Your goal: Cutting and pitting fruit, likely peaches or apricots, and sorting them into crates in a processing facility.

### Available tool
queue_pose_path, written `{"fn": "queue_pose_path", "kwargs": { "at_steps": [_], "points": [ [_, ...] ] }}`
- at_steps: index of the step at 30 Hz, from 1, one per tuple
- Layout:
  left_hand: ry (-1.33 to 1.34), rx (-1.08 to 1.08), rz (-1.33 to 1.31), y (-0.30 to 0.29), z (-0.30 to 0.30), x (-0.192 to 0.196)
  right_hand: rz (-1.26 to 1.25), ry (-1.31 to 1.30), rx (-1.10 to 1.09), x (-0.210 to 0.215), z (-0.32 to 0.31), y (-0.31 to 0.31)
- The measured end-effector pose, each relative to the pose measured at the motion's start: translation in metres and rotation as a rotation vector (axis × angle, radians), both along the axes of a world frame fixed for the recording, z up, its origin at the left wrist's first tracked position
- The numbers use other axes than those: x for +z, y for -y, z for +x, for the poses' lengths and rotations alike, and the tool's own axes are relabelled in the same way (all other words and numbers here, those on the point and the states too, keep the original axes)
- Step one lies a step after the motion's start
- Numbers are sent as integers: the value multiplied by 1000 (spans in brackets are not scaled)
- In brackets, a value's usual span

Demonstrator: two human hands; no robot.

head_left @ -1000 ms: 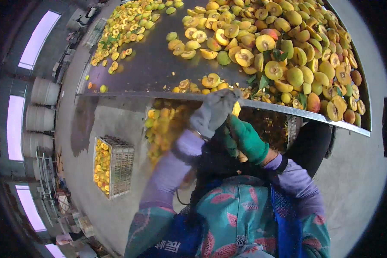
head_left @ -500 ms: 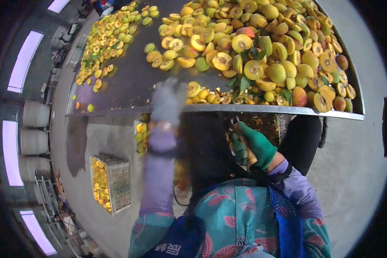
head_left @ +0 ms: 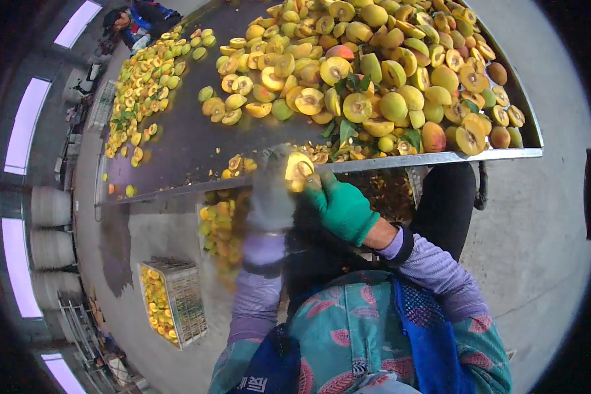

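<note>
In front of the table edge my left hand point(head_left: 269, 190), in a grey glove and blurred by motion, holds a halved yellow peach point(head_left: 299, 169) with its cut face toward the right. My right hand point(head_left: 345, 207), in a green glove with bare fingertips, meets that half from the right, thumb against it and the other fingers curled. A wooden-handled tool with a metal tip showed in this hand a moment ago; now the glove hides its handle. Beyond both hands lies a large heap of whole and halved peaches point(head_left: 394, 105) with some green leaves.
The dark metal table point(head_left: 197, 144) has a raised rim. More peach halves point(head_left: 144, 92) lie on its far left, where another person point(head_left: 138, 26) works. A crate of peaches point(head_left: 184, 302) stands on the floor at left; more fruit point(head_left: 218, 226) sits below the table edge.
My left hand has come back from over the table and now has a peach half in it. My right hand has risen leftward from my lap to meet it. The view has shifted slightly.
</note>
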State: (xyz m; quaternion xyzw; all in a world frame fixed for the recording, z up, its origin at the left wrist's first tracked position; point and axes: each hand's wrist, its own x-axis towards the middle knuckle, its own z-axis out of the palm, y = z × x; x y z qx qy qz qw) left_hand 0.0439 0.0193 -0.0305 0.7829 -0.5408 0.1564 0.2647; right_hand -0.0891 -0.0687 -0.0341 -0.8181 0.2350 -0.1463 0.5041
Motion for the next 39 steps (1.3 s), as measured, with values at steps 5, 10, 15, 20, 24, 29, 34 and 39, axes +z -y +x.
{"fn": "queue_pose_path", "kwargs": {
  "at_steps": [5,10,15,20,24,29,34,39],
  "points": [
    [-336,-76,-83,8,-6,0,36,-34,-3,7,-7,-4],
    [-945,64,-227,12,-26,-1,47,-28,14,6,-9,-14],
    [-816,-102,-163,17,-29,15,114,30,-25,0,-12,-12],
    [-968,84,-232,29,-28,22,539,177,67,-4,-2,-13],
    [-516,-371,117,36,-11,48,731,20,177,2,-11,3],
    [-1001,-160,72,38,-22,52,1365,99,102,31,-18,-14],
    [-774,-293,62,16,-9,39,1975,166,364,19,-11,-23],
    [-1470,237,-426,-34,-27,24,2097,343,711,5,-4,-22]
  ]
}}
